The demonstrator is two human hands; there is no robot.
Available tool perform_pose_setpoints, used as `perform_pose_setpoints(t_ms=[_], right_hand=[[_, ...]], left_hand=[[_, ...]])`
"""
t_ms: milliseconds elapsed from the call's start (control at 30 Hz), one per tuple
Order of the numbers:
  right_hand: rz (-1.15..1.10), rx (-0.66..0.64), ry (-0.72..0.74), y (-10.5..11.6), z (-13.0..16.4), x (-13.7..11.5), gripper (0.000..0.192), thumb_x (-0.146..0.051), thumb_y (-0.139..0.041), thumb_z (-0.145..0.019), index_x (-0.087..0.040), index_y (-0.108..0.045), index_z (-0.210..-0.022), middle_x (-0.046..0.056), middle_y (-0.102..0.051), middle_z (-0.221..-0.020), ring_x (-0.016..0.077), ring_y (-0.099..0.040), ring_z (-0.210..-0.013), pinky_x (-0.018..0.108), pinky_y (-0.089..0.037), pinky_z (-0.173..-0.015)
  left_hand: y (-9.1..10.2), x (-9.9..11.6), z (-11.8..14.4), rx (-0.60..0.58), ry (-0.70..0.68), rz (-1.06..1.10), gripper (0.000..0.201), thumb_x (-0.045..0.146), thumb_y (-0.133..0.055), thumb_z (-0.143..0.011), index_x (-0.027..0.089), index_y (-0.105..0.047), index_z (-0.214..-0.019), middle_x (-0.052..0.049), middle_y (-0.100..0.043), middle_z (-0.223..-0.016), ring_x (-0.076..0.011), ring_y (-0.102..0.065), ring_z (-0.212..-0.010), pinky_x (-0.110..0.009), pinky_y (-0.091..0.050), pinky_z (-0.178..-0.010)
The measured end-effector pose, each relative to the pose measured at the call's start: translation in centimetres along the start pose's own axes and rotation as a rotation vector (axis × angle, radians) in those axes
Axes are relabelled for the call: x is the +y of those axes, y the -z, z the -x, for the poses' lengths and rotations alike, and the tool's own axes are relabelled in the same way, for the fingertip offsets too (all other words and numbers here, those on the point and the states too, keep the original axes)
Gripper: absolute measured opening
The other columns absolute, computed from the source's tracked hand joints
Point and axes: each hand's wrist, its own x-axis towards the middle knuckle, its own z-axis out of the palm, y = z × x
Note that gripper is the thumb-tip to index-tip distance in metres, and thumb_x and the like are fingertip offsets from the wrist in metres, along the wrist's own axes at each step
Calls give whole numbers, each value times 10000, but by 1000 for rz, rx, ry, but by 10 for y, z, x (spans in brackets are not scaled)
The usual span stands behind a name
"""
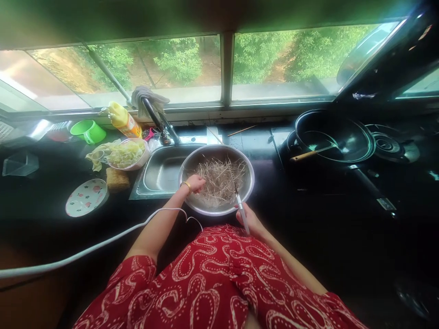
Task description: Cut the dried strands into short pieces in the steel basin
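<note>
A wide metal basin point(183, 194) stands partly over the sink's right side and holds a tangle of thin, pale brown strands point(219, 180). My left hand point(196, 183), with a yellow bangle at the wrist, reaches over the basin's left rim. Its fingers are curled closed beside the strands; what they grip is hidden. At the basin's front right edge, my right hand point(252, 221) is closed around a slim silver utensil point(242, 211). Its far end points into the strands, and its exact kind is unclear.
Left of the steel sink point(161, 171) are a bowl of leafy vegetables point(128, 154), a flowered plate point(87, 197), a green mug point(88, 131) and a yellow bottle point(125, 120). A wok point(356, 141) sits right. A white cable point(113, 238) crosses my left arm.
</note>
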Motion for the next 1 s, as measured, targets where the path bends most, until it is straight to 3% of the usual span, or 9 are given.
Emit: perform_pose_setpoints(t_ms=[100, 167, 233, 333, 433, 533, 633, 800, 1000], right_hand=[[125, 137, 62, 17, 12, -11, 388, -432, -688, -675, -191, -531, -936, -63, -464, -625, 76, -378, -560, 229, -300, -520], [63, 195, 56, 25, 18, -13, 430, -461, -679, -671, -189, -527, -968, -67, -448, -616, 75, -361, -542, 232, -292, -512], [-49, 231, 48, 30, 21, -9, 498, -519, -672, -667, -186, -518, -1005, -75, -420, -611, 67, -331, -512, 226, -259, -485], [-181, 225, 38, 33, 23, 0, 576, -594, -685, -652, -186, -512, -1020, -72, -414, -624, 60, -326, -493, 215, -211, -451], [-253, 215, 27, 35, 27, 6, 599, -611, -711, -654, -188, -517, -1030, -63, -429, -643, 55, -337, -498, 205, -200, -440], [-300, 228, 21, 37, 31, 10, 627, -636, -730, -637, -187, -519, -1021, -66, -418, -641, 49, -330, -495, 201, -196, -440], [-314, 206, 34, 37, 32, 11, 637, -658, -722, -643, -188, -514, -1019, -68, -415, -632, 46, -317, -484, 202, -185, -443], [-319, 71, 34, 29, 23, 1, 639, -666, -732, -610, -190, -508, -972, -89, -383, -579, 45, -299, -458, 206, -202, -449], [-292, -166, 19, 11, 8, -18, 700, -681, -772, -540, -192, -518, -970, -95, -397, -571, 38, -296, -450, 198, -189, -439]], left_hand=[[15, 9, 2, 87, -67, -561, 352, 439, -601, -838, 150, -668, -650, -116, -655, -635, -253, -667, -724, -309, -479, -689], [16, 27, 2, 204, -157, -718, 389, 484, -562, -863, 140, -724, -780, -170, -707, -842, -303, -669, -880, -343, -477, -764], [4, 51, 0, 285, -294, -737, 383, 447, -495, -915, 153, -739, -932, -169, -703, -1016, -294, -652, -957, -342, -471, -792], [-35, 86, -14, 253, -491, -710, 357, 417, -473, -939, 203, -731, -1061, -130, -681, -1105, -265, -624, -1037, -328, -462, -842], [-75, 105, -32, 212, -499, -770, 386, 470, -569, -883, 180, -736, -1074, -168, -652, -1146, -314, -588, -1115, -384, -455, -896], [-86, 105, -46, 232, -474, -695, 287, 379, -603, -869, 181, -755, -1010, -165, -663, -1120, -314, -593, -1107, -412, -448, -911], [-67, 95, -47, 252, -490, -309, 223, 331, -621, -849, 193, -771, -940, -118, -709, -1017, -254, -638, -983, -375, -463, -887], [-11, 80, -19, 218, -561, 497, 282, 386, -749, -711, 133, -771, -832, -93, -749, -874, -184, -652, -822, -310, -488, -824], [28, 67, 21, 288, -613, 689, 381, 436, -716, -721, 134, -758, -950, -78, -745, -864, -109, -577, -620, -237, -452, -594]])
